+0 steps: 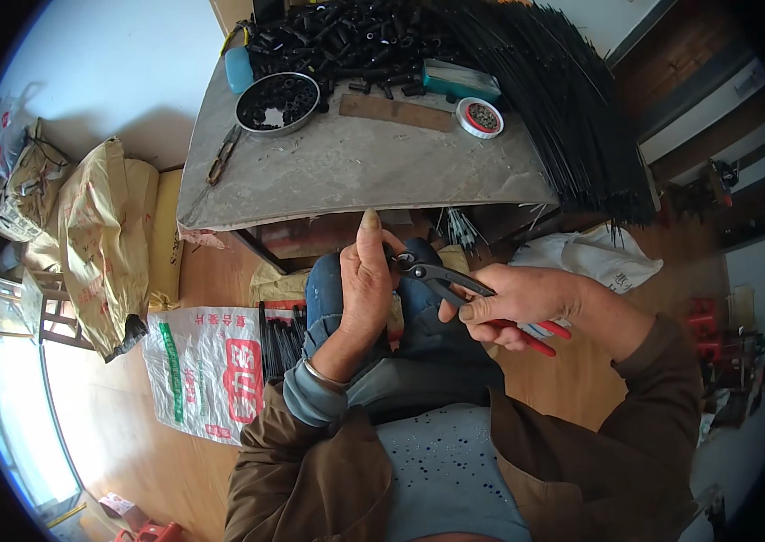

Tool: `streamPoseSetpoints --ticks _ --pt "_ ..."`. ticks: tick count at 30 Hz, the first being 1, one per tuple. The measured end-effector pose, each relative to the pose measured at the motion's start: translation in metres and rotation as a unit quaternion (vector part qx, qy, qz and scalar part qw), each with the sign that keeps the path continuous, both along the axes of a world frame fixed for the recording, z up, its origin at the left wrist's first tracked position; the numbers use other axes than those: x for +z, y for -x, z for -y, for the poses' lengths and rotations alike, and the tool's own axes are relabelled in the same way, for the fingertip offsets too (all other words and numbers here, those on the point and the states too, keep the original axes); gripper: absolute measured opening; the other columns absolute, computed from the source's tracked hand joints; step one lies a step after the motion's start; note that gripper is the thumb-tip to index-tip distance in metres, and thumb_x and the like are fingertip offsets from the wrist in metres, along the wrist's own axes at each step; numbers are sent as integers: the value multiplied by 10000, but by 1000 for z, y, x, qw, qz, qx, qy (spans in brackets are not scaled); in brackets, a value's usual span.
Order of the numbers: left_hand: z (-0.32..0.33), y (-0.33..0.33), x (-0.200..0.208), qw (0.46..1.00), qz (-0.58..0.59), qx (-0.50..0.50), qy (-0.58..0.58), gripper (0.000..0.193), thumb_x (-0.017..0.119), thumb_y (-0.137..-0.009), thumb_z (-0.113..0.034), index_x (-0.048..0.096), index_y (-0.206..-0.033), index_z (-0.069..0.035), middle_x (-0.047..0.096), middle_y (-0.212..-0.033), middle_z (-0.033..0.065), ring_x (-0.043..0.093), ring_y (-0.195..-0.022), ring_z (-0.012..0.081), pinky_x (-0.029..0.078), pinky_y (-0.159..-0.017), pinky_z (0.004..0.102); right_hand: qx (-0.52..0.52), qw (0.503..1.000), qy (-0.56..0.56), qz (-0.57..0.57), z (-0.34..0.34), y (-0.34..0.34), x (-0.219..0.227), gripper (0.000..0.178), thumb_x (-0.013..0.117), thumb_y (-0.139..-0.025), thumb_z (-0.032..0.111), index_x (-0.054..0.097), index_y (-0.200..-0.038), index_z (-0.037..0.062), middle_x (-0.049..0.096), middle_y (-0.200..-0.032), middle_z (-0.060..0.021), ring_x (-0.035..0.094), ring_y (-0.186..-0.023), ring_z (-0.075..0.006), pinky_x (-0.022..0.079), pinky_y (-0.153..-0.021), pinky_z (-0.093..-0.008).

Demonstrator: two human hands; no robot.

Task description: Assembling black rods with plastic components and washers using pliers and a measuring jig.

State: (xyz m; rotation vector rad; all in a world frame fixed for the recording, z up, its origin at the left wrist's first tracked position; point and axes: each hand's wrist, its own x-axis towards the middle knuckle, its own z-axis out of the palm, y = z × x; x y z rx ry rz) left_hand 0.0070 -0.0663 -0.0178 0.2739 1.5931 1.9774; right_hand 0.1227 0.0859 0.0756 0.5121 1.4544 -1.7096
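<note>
My right hand (500, 303) is wrapped around a pair of pliers (439, 275) with dark jaws and red handle ends. The jaws point left and reach the curled fingers of my left hand (364, 285), whose thumb sticks up. Between those fingers and the jaw tips is a small black piece (392, 253), mostly hidden by the hand. Both hands are above my lap, just in front of the table (355, 185).
On the table are a bowl (307, 124) of black rings, a heap of black tubular parts (337, 41), a rusty metal strip (391, 114), a small dish (480, 118) of tiny parts and long black rods (563, 99). Sacks (98, 235) stand at the left.
</note>
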Motion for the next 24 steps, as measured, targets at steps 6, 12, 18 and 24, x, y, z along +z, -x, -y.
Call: streamPoseSetpoints --ticks 6,12,18,24 --pt "-8 -2 -4 999 -47 17 11 670 346 -976 -559 571 -664 -11 423 -497 -8 367 -464 63 273 -447 246 2 997 -55 45 6 5 10 221 492 -985 219 426 -1121 59 405 -670 28 336 -465 -43 324 -395 -225" --pt "-22 10 -3 994 -83 63 13 672 313 -999 -507 614 -667 -5 436 -502 -2 376 -474 71 300 -459 250 34 937 -292 -189 9 9 -17 305 557 -951 243 449 -1142 31 508 -682 -54 514 -545 -166 426 -511 -316" --pt "22 69 49 922 -301 232 78 388 279 -1026 -263 599 -1113 -61 440 -616 -14 417 -511 76 335 -455 237 36 755 -555 -348 -19 68 -70 369 589 -903 320 471 -1034 -5 618 -906 -244 591 -878 -455 449 -692 -505" --pt "172 107 162 848 -269 408 -208 315 370 -1025 -332 452 -825 -102 295 -650 -40 263 -515 53 214 -439 214 20 611 -701 -367 -82 98 -109 505 627 -845 454 500 -961 -20 644 -840 -208 648 -802 -377 493 -677 -479"
